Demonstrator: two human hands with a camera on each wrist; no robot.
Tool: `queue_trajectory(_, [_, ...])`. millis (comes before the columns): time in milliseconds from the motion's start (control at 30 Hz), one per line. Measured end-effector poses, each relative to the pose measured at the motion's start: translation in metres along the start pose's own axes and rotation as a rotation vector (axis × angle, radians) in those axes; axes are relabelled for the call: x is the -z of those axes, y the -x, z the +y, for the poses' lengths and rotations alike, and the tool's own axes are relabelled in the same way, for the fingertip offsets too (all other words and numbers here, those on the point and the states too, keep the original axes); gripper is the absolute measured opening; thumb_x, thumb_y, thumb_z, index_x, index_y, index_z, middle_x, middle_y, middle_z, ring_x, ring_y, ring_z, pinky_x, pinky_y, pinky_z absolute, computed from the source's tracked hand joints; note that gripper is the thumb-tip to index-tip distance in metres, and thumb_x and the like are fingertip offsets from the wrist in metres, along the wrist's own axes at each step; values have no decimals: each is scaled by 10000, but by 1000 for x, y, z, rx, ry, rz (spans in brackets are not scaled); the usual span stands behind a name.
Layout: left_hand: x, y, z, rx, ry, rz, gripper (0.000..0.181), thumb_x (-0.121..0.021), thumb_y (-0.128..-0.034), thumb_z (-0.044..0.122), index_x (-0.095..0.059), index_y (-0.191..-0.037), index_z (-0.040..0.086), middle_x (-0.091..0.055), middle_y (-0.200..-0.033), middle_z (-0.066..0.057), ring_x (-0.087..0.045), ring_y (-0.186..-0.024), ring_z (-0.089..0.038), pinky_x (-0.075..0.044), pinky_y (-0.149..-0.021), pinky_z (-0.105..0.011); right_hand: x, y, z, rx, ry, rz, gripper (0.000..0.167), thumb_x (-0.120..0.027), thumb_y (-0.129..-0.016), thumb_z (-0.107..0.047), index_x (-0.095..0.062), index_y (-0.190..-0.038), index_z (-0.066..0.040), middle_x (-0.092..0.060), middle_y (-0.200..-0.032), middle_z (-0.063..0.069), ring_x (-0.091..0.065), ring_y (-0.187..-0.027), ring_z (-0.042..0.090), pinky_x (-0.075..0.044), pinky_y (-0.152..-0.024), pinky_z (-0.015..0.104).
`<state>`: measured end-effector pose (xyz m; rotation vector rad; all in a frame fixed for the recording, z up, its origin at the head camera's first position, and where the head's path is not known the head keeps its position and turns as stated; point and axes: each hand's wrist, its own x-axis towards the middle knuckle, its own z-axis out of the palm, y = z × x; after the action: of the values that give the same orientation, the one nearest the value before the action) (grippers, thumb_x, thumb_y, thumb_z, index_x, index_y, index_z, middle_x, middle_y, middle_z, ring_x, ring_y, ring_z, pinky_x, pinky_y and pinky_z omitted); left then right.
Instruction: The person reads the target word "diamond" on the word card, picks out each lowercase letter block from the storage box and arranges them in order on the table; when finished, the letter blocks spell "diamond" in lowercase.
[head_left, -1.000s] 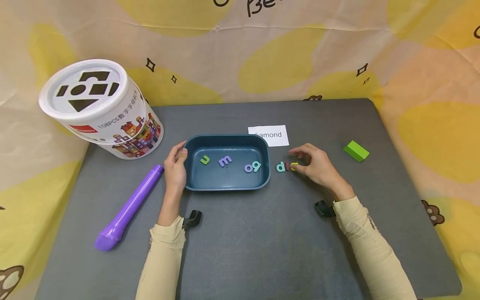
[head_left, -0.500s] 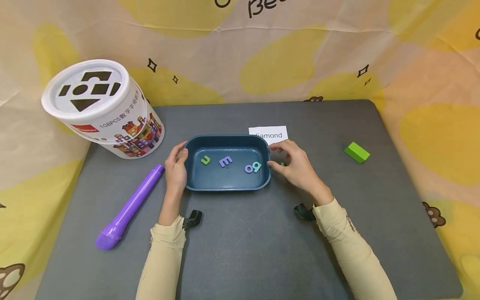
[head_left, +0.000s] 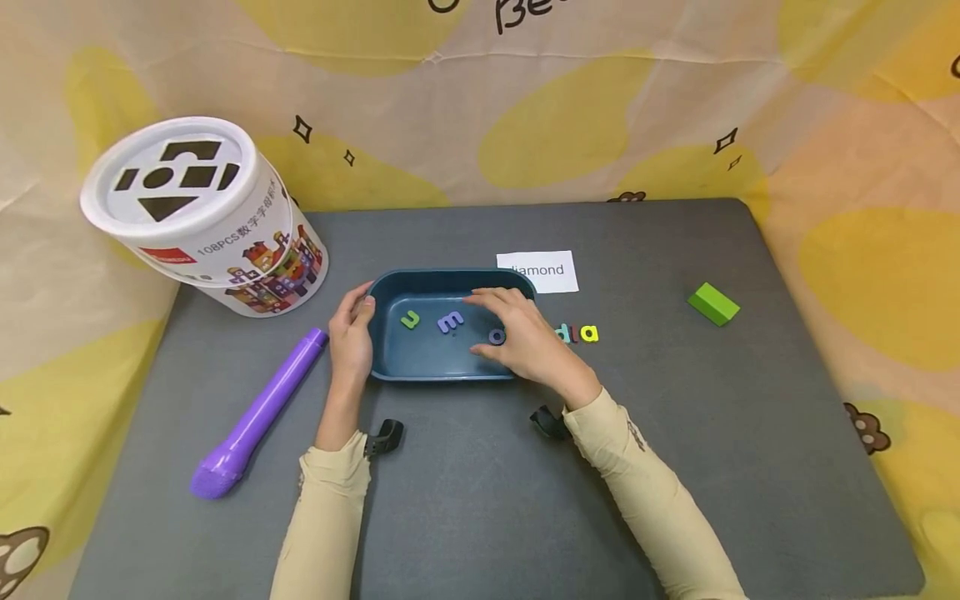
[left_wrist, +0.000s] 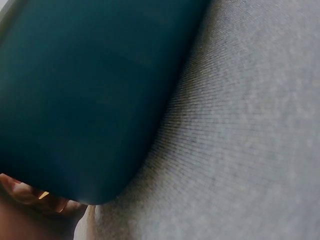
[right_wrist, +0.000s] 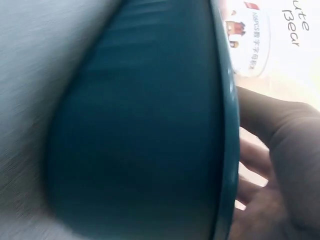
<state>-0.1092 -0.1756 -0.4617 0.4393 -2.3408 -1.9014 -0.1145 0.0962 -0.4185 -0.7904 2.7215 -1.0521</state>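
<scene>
While the grey surface (head_left: 480,500) supports the arrangement, a blue rectangular tray (head_left: 416,360) lies between two hands. The left hand (head_left: 351,340) grips its left end; the right hand (head_left: 528,340), thumb and fingers apart, hovers over its right part. Inside lie a purple m (head_left: 451,322), green u (head_left: 409,320) and purple o (head_left: 497,337).
</scene>
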Motion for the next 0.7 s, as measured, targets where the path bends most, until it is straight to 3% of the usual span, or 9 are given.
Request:
queue_trajectory(200, [2, 1, 2, 9, -7, -4, 436, -471, -1143, 311, -566, -1520, 115, -581, -1540, -147, -485, -1469, -294, -303, -1266, -513, -9, -27, -10, -36, 39, -156, 801, -887, -889, -236, -500, -1587, -168, -471, -1646, 77, -452, -1461, 324, -375, -1213, 562])
queue_trajectory(367, [2, 0, 1, 2, -13, 4, 429, -473, -1142, 300, -573, -1512, 108, -597, -1519, -165, -498, -1455, -304, -311, -1260, -513, -21, -40, -8, -51, 75, -206, 771, -872, -904, -237, -510, -1583, -186, -511, -1586, 91, -475, -1417, 310, -413, -1189, 519])
queue_trajectory(533, [2, -1, 0, 2, -13, -1, 435, -473, -1142, 309, -569, -1515, 108, -595, -1515, -164, -502, -1443, -302, -312, -1257, -518, -31, -44, -4, -85, 100, -232, 631, -843, -931, -206, -599, -1512, -179, -532, -1498, 100, -495, -1339, 298, -482, -1108, 477])
queue_trajectory(700, [2, 0, 0, 0, -20, 2, 434, -473, -1143, 309, -570, -1515, 109, -601, -1506, -160, -512, -1426, -295, -319, -1249, -514, -36, -44, -1, -78, 86, -217, 376, -811, -956, -176, -718, -1318, -135, -597, -1306, 85, -574, -1172, 254, -521, -1011, 435])
